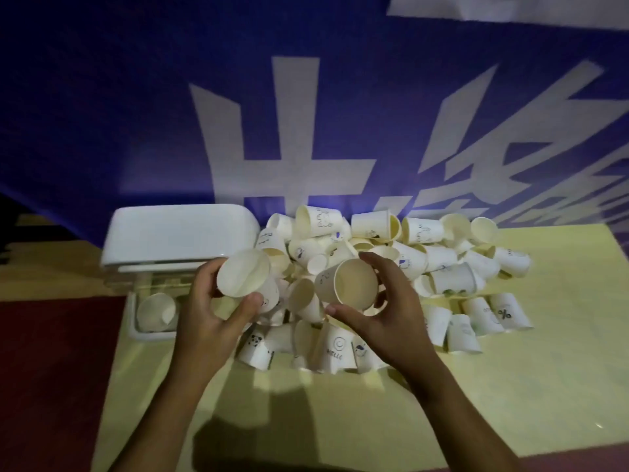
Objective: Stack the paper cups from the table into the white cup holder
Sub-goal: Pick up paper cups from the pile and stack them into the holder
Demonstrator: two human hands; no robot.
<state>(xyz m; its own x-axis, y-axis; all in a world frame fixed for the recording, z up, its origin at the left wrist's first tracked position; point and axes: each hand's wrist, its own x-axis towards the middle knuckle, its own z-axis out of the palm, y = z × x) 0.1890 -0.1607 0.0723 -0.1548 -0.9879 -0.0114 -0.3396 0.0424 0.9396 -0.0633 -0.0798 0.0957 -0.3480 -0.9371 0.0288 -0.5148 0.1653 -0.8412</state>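
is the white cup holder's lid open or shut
Open. The white lid is raised at the back, and a paper cup lies in the cup holder below.

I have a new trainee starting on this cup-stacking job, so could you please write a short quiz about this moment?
1. True or false: each hand holds a paper cup.
2. Where is the white cup holder: left or right of the cup pile?
3. What already lies in the holder's clear lower part?

Key
1. True: the left hand grips the left cup, the right hand the right cup.
2. Left.
3. At least one paper cup, on its side.
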